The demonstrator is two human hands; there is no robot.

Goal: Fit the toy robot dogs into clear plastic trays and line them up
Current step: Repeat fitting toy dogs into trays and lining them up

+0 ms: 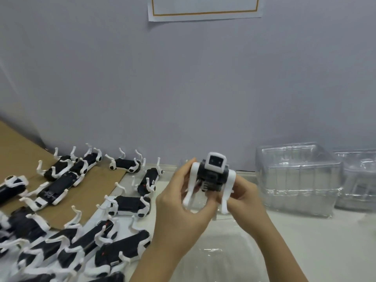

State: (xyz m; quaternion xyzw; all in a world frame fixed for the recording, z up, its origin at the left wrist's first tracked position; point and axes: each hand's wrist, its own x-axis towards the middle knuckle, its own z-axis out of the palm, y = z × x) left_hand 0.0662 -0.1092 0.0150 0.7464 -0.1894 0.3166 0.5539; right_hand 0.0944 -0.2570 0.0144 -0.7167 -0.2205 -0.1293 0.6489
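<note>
Both hands are up over the table (305, 241). The left hand (183, 200) and the right hand (242, 198) each curl their fingers round one dog (213, 176). They hold it upright between them, with its square face toward us.

Behind is the wall (183, 88), close to the table's back edge. On the left, a big bunch of loose dogs (126, 204) lies legs-up, some on brown cardboard (16, 155) and some on the table. On the right stand two stacks (297, 180) of clear trays. Under the hands lies something clear, I think one tray (219, 251).

I see no filled trays lined up, so I think most of the work is left. The open room is in the middle and front right. The left side is crowded.
</note>
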